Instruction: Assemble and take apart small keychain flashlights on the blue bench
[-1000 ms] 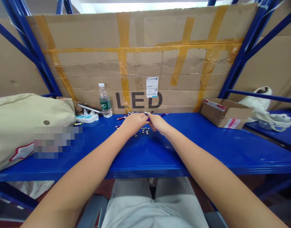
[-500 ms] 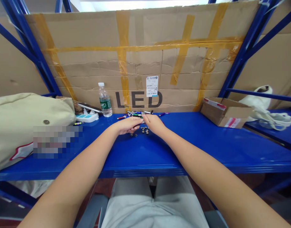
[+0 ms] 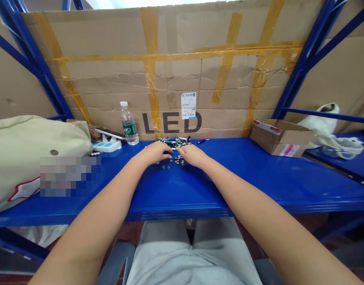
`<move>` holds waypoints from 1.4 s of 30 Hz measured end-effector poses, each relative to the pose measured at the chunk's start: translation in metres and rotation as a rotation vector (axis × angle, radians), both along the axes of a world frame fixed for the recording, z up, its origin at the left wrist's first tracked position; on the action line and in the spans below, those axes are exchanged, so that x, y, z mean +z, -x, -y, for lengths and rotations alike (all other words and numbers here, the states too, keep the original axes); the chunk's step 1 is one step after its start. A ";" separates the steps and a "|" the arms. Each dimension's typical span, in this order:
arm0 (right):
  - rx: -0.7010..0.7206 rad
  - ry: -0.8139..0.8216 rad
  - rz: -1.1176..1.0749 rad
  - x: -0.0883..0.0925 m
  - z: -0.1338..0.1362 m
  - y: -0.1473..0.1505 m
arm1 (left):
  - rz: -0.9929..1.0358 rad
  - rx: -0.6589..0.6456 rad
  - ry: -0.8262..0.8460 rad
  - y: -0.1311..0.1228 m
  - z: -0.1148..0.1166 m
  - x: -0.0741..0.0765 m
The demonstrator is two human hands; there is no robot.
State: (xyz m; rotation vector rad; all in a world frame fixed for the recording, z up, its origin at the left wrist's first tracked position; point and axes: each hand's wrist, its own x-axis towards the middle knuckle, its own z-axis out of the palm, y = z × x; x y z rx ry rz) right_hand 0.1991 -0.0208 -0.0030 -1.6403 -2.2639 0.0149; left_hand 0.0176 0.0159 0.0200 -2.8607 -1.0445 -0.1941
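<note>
spreading across mid-frame: small round pieces [image 3: 178, 161] on a blue tabletop [image 3: 176, 192]

left hand [image 3: 156, 153]: centre of frame, fingers curled and partly closed; a dark purple item [image 3: 168, 153] shows at its fingertips, firm hold or not cannot be told.
right hand [image 3: 193, 154]: just right of centre, fingers bent, thumb near the index finger; any hold cannot be told. narrow gap between the hands.
small round pieces: scattered loosely between and below the hands, some just beside the right fingertips.
pen-like sticks [image 3: 176, 141]: heaped beyond the hands, near the foot of a cardboard panel [image 3: 110, 47].
room: tabletop runs from the hands to its front edge [image 3: 182, 214], lower middle; rightward to an open carton [image 3: 284, 137]; leftward to a beige bag [image 3: 36, 144].
</note>
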 end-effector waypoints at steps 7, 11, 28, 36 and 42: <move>0.037 0.026 0.131 0.005 0.019 0.016 | 0.144 0.294 -0.043 0.034 -0.025 -0.003; 0.122 0.025 0.301 0.001 0.031 0.036 | 0.026 0.419 0.012 0.047 -0.037 -0.010; 0.059 0.007 0.128 0.014 0.023 0.010 | 0.051 0.456 0.002 0.041 -0.043 -0.015; 0.075 -0.030 0.048 0.015 0.019 0.002 | 0.073 0.415 -0.012 0.020 -0.049 -0.025; 0.064 -0.033 -0.025 0.015 0.015 -0.005 | 0.189 0.311 0.054 0.007 -0.033 -0.018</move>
